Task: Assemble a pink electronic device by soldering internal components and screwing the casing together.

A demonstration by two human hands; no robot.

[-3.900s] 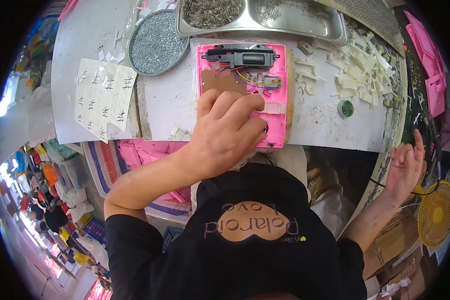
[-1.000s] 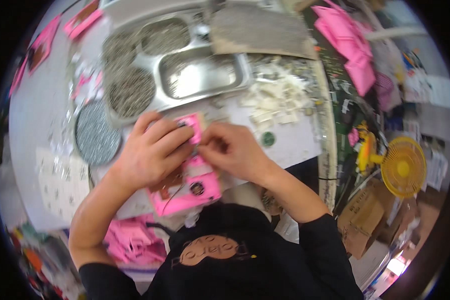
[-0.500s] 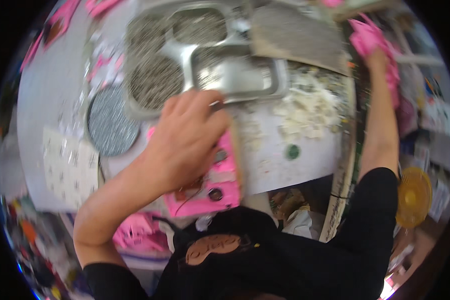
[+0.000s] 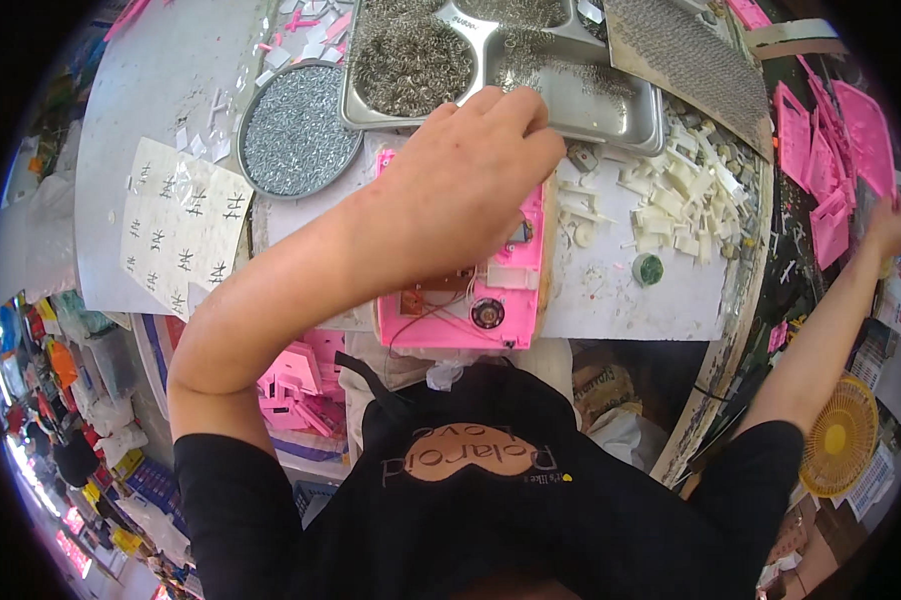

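Over the middle of the bench, my left hand (image 4: 486, 160) has its fingers curled, and whatever they pinch is hidden. Beneath it lies an open pink plastic casing (image 4: 426, 325) with thin wires, a small round speaker (image 4: 488, 313) and a white part (image 4: 514, 276); the hand and forearm cover much of it. Just beyond the fingers is a metal compartment tray (image 4: 661, 130) with many small springs (image 4: 416, 65). Out at the far right, my right hand (image 4: 886, 228) has its fingers closed at the lower edge of a pink plastic panel (image 4: 864, 130).
A round dish of small silvery screws (image 4: 303, 130) stands left of the casing, beside a marked paper sheet (image 4: 186, 225). White plastic pieces (image 4: 691, 195) are heaped at right, near a small green pot (image 4: 648, 268). A spring-covered board (image 4: 686, 70) overlaps the tray. A yellow basket (image 4: 839, 437) sits lower right.
The view has shifted, so the bench things appear farther right and higher. My right hand has drawn nearer from among the pink parts, with a panel at its fingers. My left hand stays by the tray.
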